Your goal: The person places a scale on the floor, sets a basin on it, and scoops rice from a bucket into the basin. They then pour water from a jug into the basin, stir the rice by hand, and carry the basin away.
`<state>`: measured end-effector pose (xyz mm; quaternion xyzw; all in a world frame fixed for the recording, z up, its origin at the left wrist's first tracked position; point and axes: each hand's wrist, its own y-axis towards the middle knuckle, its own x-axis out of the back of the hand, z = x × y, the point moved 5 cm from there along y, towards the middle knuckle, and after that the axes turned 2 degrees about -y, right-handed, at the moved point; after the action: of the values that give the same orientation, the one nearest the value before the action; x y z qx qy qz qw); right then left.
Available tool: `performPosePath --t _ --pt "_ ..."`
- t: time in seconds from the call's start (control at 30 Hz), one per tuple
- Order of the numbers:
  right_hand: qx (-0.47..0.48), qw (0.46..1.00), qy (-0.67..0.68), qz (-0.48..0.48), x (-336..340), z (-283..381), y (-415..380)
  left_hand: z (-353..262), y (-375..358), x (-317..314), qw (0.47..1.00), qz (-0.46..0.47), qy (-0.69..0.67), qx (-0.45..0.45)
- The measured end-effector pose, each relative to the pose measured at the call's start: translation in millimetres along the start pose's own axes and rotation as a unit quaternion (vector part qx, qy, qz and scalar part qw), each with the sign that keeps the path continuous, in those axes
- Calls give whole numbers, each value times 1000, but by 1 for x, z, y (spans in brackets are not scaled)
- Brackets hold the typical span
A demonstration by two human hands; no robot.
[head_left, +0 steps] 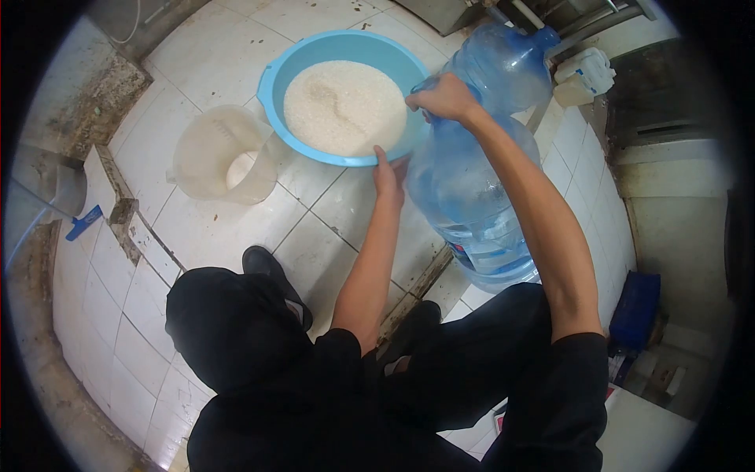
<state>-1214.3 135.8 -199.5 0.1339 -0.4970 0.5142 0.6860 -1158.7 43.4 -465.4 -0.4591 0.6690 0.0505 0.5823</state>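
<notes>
A light-blue plastic basin [277, 126] holds a wide heap of white grains that look like rice [342, 110]. My left hand [388, 179] grips the basin's near rim, thumb over the edge and fingers underneath, partly hidden. At the basin's right side, my right hand [444, 98] closes round the rim with curled fingers. Left of the basin stands a translucent plastic bucket [224, 157] with a little white stuff at its bottom. Close under my right forearm is a large blue water bottle [464, 197].
Another blue water bottle [503, 67] stands behind it, beside a white jug [586, 75]. A blue-headed brush or squeegee [84, 223] leans at the left. White tiles [338, 204] cover the floor, with a raised ledge [118, 181] on the left. A blue crate [635, 311] sits at the right.
</notes>
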Motion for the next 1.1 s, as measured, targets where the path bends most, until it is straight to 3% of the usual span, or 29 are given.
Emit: performPosePath --t 0.07,0.13,0.17,0.23,0.3,0.37,0.47,0.53,1.1 --pt "9 1000 4 3 -1 -3 3 -17 -11 2 998 -35 50 19" --pt "-2 1000 2 1 -2 -3 4 -42 -27 -3 989 -145 36 -20" --pt "-12 1000 -2 -1 -3 -3 4 -42 -35 -3 988 -146 37 -21" --pt "-1 1000 0 -1 -7 -3 10 -32 -43 3 986 -117 -7 -116" --pt "13 1000 0 4 -12 0 15 10 -39 14 993 -73 -88 -26" --pt "7 1000 -2 25 -19 6 19 44 -64 -12 977 36 -175 113" --pt "1 998 -40 44 -35 4 36 52 -88 -41 976 55 -182 104" --pt "2 998 -45 47 -43 4 41 57 -89 -44 952 58 -242 179" --pt "9 994 -92 62 -75 2 64 46 -92 -39 951 74 -234 186"
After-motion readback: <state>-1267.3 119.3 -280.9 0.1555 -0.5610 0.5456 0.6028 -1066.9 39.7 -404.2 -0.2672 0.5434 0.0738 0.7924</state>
